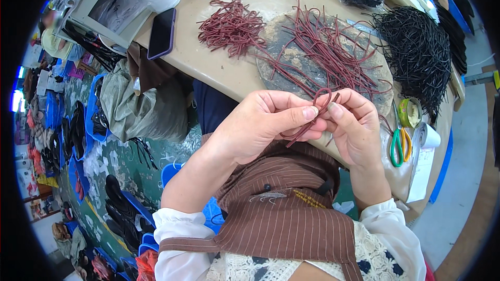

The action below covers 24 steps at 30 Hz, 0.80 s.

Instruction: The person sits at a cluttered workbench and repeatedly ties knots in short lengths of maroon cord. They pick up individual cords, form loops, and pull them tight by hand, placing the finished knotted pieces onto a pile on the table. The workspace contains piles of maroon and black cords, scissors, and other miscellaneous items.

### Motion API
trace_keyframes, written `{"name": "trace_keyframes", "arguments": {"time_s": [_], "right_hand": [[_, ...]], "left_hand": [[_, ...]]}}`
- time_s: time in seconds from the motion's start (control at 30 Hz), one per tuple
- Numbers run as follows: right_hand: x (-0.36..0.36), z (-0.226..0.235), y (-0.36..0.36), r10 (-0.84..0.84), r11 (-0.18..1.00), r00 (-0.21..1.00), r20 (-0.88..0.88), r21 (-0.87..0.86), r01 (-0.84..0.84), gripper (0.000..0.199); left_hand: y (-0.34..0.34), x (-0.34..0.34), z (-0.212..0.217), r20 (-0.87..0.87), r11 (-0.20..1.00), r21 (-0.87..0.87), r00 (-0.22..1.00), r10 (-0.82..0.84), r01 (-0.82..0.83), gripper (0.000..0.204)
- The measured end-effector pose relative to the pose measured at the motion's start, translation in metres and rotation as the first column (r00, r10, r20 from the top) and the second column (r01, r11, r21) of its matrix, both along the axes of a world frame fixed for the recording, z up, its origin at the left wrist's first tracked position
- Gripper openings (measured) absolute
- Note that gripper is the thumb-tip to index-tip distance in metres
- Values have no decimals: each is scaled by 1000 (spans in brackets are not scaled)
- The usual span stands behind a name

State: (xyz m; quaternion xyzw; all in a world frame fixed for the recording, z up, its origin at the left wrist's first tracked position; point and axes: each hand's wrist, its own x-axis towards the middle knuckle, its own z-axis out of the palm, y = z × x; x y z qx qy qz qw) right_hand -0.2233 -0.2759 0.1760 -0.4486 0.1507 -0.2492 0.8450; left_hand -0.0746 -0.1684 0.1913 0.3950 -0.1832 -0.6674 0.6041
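Pinching dark-red cord [319, 108] w/ left hand [265, 125] & right hand [354, 125], just near side of worn pad [291, 57]; keeping loop tight, ends even.

Bright, even daylight fills the room, casting only soft shadows under the hands. The beige rounded wooden worktable [229, 67] looks slightly washed out at the top. Straight edges bow toward the black circular rim, where detail smears; the centre stays sharp, without glare.
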Motion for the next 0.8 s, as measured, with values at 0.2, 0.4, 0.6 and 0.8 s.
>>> {"name": "trace_keyframes", "arguments": {"time_s": [0.2, 0.4, 0.6, 0.8], "right_hand": [[-4, 4, -5, 120, 984, 993, 13, 129, -120, 13], [-2, 11, -7, 125, 982, 992, 26, 137, -127, 18], [-1, 3, -1, -24, 978, 994, -108, -210, 0, 14], [-4, 6, -3, 20, 995, 992, -128, -92, -32, 8]], "left_hand": [[5, 0, 2, -89, 999, 32, 996, -19, 22, 17], [3, -4, 1, -101, 996, 76, 994, 49, -42, 18], [-3, -2, -3, -26, 999, -29, 999, -34, 33, 17], [-5, -2, -10, -54, 995, 30, 994, -94, 96, 17]]}}
